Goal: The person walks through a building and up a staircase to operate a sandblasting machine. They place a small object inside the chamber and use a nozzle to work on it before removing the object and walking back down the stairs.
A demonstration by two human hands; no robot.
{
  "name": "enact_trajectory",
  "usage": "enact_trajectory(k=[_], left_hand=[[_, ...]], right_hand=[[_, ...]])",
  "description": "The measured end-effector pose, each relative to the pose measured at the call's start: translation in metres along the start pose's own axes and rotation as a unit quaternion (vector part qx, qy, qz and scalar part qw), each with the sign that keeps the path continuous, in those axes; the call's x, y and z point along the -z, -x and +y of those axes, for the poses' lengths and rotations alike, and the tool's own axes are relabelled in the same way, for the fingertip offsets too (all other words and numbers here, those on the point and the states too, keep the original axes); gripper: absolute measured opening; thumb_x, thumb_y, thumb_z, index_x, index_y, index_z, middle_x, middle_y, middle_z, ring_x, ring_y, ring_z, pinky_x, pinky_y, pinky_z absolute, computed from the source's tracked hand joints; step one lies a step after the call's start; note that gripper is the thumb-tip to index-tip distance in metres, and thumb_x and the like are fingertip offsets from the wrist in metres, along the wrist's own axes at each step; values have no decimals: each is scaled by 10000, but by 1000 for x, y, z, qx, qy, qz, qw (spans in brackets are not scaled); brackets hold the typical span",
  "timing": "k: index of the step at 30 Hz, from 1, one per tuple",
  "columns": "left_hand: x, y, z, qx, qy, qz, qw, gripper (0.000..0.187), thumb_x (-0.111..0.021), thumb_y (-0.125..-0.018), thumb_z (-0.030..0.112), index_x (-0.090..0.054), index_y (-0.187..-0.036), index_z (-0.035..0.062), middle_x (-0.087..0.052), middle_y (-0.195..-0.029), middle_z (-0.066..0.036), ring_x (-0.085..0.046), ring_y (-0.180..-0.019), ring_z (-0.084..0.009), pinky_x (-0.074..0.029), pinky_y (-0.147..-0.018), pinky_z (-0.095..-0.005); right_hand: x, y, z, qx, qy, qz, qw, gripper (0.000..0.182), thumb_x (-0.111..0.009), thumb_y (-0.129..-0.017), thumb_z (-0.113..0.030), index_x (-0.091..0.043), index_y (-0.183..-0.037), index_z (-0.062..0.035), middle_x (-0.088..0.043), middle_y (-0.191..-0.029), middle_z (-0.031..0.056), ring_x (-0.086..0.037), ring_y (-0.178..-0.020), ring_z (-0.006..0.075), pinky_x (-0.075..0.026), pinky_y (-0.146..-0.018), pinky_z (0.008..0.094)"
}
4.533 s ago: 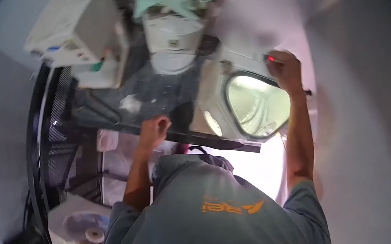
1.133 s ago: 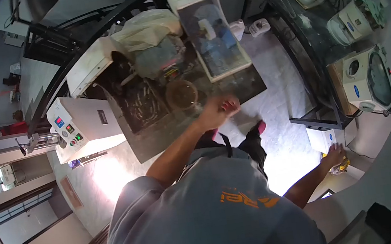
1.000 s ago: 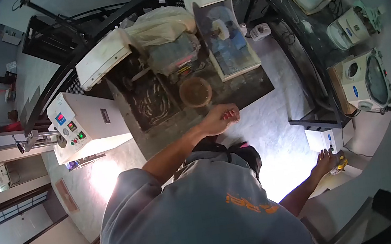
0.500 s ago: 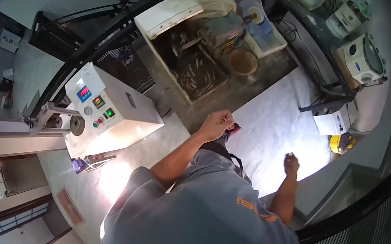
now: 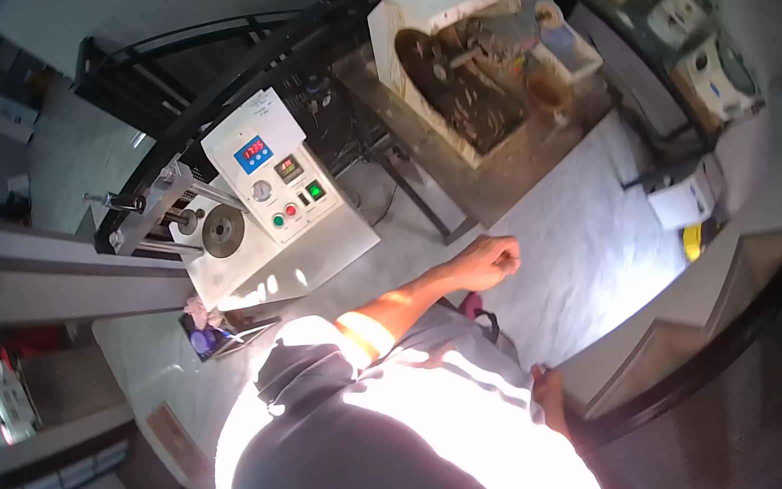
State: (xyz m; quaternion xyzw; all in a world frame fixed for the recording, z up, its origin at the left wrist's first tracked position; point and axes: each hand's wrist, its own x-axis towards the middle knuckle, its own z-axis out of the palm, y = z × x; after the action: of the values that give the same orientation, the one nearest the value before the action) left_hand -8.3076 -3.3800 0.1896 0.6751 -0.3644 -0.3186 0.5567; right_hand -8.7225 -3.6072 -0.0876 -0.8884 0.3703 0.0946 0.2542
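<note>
My left hand (image 5: 489,263) is held out in front of my body with its fingers curled in, and I see nothing in it. Beneath it, a small patch of pink footwear (image 5: 471,305) shows past my trouser leg. Lower and to the right, beside my hip, hangs my right hand (image 5: 547,386). It is small and partly cut off by my shirt, so its fingers are hard to read. Neither hand touches the machines. The white control box (image 5: 310,241), with lit digits and coloured buttons, stands to the left of my left hand.
A dirty workbench (image 5: 464,188) carries a polishing motor (image 5: 505,43) under white hoods. Small white machines (image 5: 722,78) line the right side. A black curved railing (image 5: 723,367) borders steps at lower right. A purple-capped item (image 5: 204,341) sits below the control box.
My view has turned, and the control box and bench now appear further right. My right hand has drawn back closer to my body. Bright light now falls across my shirt.
</note>
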Motion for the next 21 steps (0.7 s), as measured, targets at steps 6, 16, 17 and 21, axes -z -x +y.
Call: enact_trajectory(k=[6,16,17,21], left_hand=[[37,97,-6,31,20,-152,988,96,-574,-943,109,-552,-939,15,-678,-913,-150,-660,-862,-297,-506,-752,-405],[86,259,-30,88,123,-276,949,114,-581,-964,155,-566,-918,53,-641,-901,-53,-617,-842,-153,-499,-823,-311],[89,261,-23,65,76,-279,955,105,-582,-961,150,-565,-914,58,-643,-900,-52,-614,-848,-145,-493,-828,-303],[89,302,-4,26,94,-303,948,89,-571,-973,151,-568,-914,84,-658,-888,-28,-611,-851,-129,-469,-790,-290]], right_hand=[[-29,71,-110,-473,-643,86,596,134,-526,-989,-183,-585,-1006,-64,-638,-755,47,-617,-607,159,-536,-621,240],[-87,191,-259,-346,-738,191,547,293,-680,-921,-209,-615,-1169,-67,-691,-1036,96,-686,-954,230,-573,-806,336],[-93,194,-264,-315,-746,197,553,306,-691,-908,-211,-612,-1166,-65,-689,-1033,105,-687,-942,245,-576,-793,345],[-114,262,-333,-131,-801,212,545,139,-643,-903,-95,-642,-1001,3,-680,-881,153,-680,-759,233,-570,-677,330]])
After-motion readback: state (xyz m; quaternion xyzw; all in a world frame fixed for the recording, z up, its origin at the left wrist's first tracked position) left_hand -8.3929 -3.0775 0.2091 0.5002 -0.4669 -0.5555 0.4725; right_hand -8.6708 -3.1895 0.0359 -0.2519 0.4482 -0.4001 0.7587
